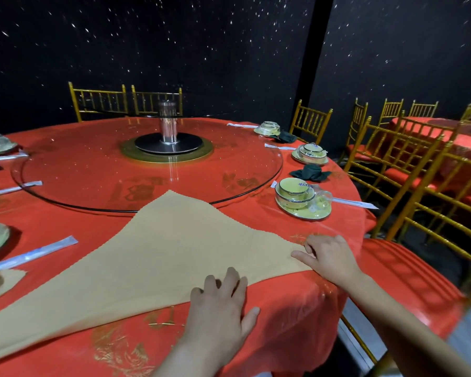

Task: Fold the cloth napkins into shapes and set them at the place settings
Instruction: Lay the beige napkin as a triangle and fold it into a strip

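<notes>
Dark, star-speckled walls are closing in behind a round table [297, 308] draped in red, where a tan napkin [158, 257] is lying flat as a large triangle, its peak reaching onto the glass turntable [93, 164]. The left hand [220, 303] is resting palm-down on the napkin's near edge, its fingers [230, 278] only slightly bent and pressing the cloth, gripping nothing. The right hand [328, 257] is sitting over the napkin's right corner, thumb stretched out along the cloth and the other fingers bent down onto the tip. Whether they are pinching it I cannot tell, since the corner is lying hidden beneath them. The napkin's left corner is running out of view at the picture's edge. Beyond the right hand, a black folded napkin [310, 172] is sitting between two wrapped place settings [302, 200]. At the far left, plates are showing only in blurred, cut-off part.
</notes>
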Tool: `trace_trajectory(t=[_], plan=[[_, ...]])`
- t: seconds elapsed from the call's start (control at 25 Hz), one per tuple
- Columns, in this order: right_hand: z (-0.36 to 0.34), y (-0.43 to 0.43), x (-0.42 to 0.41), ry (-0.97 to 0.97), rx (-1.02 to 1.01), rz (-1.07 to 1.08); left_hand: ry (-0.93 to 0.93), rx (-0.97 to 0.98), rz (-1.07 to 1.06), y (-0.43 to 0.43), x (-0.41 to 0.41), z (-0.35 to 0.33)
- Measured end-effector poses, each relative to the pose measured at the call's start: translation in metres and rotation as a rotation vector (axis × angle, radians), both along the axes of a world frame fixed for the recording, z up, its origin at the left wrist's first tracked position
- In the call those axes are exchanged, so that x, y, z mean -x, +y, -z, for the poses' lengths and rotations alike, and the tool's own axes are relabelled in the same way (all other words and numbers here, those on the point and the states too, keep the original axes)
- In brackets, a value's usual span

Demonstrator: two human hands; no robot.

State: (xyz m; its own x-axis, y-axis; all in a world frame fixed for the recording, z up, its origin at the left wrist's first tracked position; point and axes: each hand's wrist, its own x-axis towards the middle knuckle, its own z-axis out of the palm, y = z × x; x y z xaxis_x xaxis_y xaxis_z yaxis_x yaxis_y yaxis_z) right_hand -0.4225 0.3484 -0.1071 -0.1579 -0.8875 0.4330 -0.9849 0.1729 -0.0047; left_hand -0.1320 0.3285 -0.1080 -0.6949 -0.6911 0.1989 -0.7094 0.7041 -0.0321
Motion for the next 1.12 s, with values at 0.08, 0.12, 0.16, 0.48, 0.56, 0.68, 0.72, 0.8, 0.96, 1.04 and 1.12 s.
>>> trace_trajectory(t=[0.08, 0.12, 0.16, 0.48, 0.56, 0.68, 0.72, 0.8, 0.96, 1.04, 1.12], plan=[[0.001, 0.002, 0.006, -0.153, -0.002, 0.117, -0.016, -0.052, -0.016, 0.002, 0.000, -0.005], [0.001, 0.003, 0.006, -0.205, -0.013, 0.197, -0.024, -0.059, -0.036, 0.002, 0.001, -0.005], [0.001, 0.005, 0.007, -0.219, -0.062, 0.277, -0.042, -0.043, -0.049, 0.002, 0.000, -0.005], [-0.021, -0.012, -0.080, -0.016, 0.173, -0.057, 0.013, -0.091, 0.059, -0.003, -0.018, -0.011], [-0.011, -0.007, -0.129, 0.025, -0.005, -0.319, 0.023, -0.072, 0.099, -0.009, -0.023, -0.015], [-0.002, 0.005, -0.156, -0.104, -0.367, -0.342, 0.117, -0.242, 0.179, -0.019, -0.040, -0.018], [0.000, 0.006, -0.155, -0.139, -0.436, -0.330, 0.158, -0.289, 0.214, -0.020, -0.049, -0.019], [-0.004, 0.003, -0.155, -0.136, -0.486, -0.319, 0.156, -0.292, 0.226, -0.022, -0.078, -0.019], [-0.012, 0.007, -0.160, -0.119, -0.522, -0.286, -0.037, -0.102, 0.079, -0.020, -0.141, -0.007], [-0.014, 0.004, -0.167, -0.074, -0.422, -0.309, -0.043, -0.137, 0.029, -0.021, -0.154, -0.003], [-0.016, -0.004, -0.186, 0.004, -0.313, -0.397, -0.013, -0.115, 0.032, -0.023, -0.153, -0.005]])
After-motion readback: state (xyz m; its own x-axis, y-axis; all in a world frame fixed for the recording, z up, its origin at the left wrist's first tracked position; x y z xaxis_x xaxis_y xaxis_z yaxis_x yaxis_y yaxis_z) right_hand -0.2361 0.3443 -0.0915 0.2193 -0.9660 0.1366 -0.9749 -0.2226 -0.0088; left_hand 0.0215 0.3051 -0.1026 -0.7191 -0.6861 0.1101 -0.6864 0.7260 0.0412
